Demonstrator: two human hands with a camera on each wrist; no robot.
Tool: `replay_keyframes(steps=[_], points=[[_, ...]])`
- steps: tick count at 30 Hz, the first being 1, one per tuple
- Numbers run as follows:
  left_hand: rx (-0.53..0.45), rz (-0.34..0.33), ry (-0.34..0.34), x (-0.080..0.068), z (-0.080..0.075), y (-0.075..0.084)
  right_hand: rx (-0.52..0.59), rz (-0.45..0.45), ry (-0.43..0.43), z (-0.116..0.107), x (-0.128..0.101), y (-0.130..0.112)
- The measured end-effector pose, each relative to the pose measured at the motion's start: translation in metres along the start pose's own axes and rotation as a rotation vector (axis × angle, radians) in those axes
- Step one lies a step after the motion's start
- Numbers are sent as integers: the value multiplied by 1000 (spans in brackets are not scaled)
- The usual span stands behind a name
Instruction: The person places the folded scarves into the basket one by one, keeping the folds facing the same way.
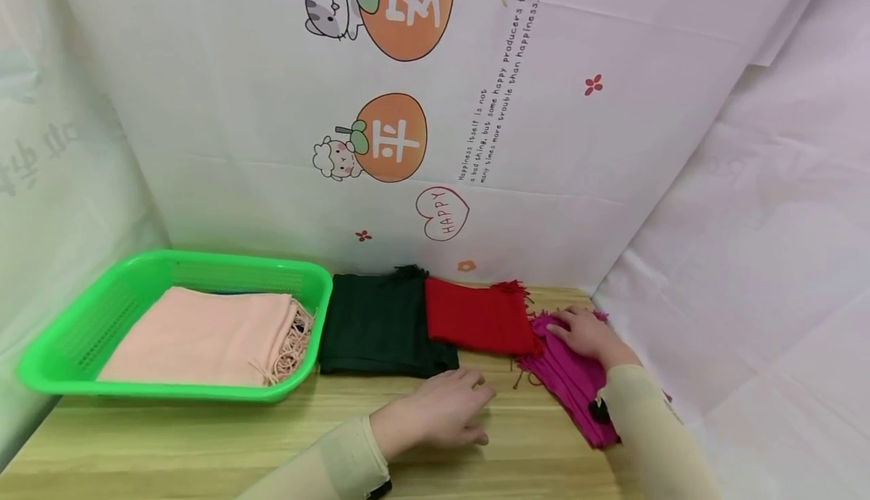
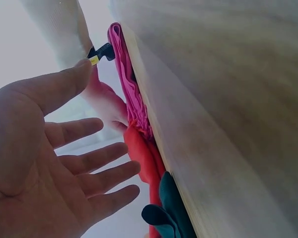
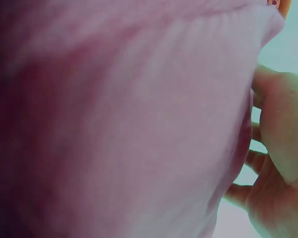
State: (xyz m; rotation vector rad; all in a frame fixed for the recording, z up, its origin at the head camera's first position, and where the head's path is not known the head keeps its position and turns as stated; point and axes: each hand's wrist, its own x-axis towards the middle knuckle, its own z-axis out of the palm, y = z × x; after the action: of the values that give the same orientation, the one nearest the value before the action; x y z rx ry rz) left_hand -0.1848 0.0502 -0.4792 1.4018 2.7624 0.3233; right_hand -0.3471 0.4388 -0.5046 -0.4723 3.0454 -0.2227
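My right hand (image 1: 586,334) rests on a folded magenta scarf (image 1: 569,383) at the table's right side. Its fingertips lie at the cloth in the right wrist view, where the scarf (image 3: 139,129) fills most of the picture. Over the table's middle hovers my left hand (image 1: 445,408), holding nothing, its fingers loosely spread in the left wrist view. Just beyond that hand lies a folded dark green scarf (image 1: 377,330). A folded red scarf (image 1: 479,317) lies between the green and magenta ones, fringe toward the right.
A green plastic basket (image 1: 50,364) stands at the left, holding a folded pale pink scarf (image 1: 204,337) with a fringe at its right. A bit of blue cloth shows behind the pink one. White printed sheeting (image 1: 544,205) walls the wooden table (image 1: 224,439) at back and sides.
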Motion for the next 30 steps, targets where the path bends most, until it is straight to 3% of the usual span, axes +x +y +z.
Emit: replay_keyframes(steps=[16, 23, 30], points=[[5, -10, -46, 1, 2, 2, -57, 182, -50, -9, -20, -23], [-6, 4, -59, 3, 2, 4, -72, 213, -85, -9, -25, -32], [14, 44, -52, 16, 6, 12, -69, 221, -80, -10, -27, -34]])
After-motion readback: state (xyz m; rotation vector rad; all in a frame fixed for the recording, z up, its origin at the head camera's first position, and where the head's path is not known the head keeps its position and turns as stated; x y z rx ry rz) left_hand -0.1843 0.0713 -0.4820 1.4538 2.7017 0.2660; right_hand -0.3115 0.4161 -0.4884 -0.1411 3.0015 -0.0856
